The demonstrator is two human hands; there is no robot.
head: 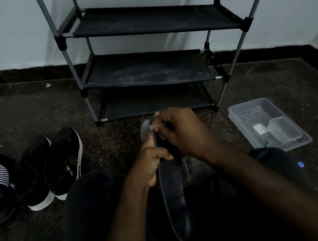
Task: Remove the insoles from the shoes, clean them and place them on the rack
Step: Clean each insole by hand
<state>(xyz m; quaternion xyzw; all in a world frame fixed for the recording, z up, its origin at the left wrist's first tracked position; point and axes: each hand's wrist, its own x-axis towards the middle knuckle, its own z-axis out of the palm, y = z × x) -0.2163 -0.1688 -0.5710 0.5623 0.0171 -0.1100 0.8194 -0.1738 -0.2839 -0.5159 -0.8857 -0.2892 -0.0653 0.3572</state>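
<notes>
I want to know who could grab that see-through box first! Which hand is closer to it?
Right. The right hand holds the insole near its top, left of the clear box; the left hand grips the insole farther left.

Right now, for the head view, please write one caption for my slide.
The left hand and right hand hold a dark insole before the shoe rack; shoes left, plastic box right.

Bare left hand (153, 163) and bare right hand (183, 135), with bare forearms (245, 171) behind them, uncovered as far as the lower edge of the view. Black trousers (84, 205) below and to both sides of the hands: plain dark cloth, folds lost in the dim light. Small, bright, ring-shaped blue mark (301, 164) on dark cloth well to the right of the right hand.
</notes>
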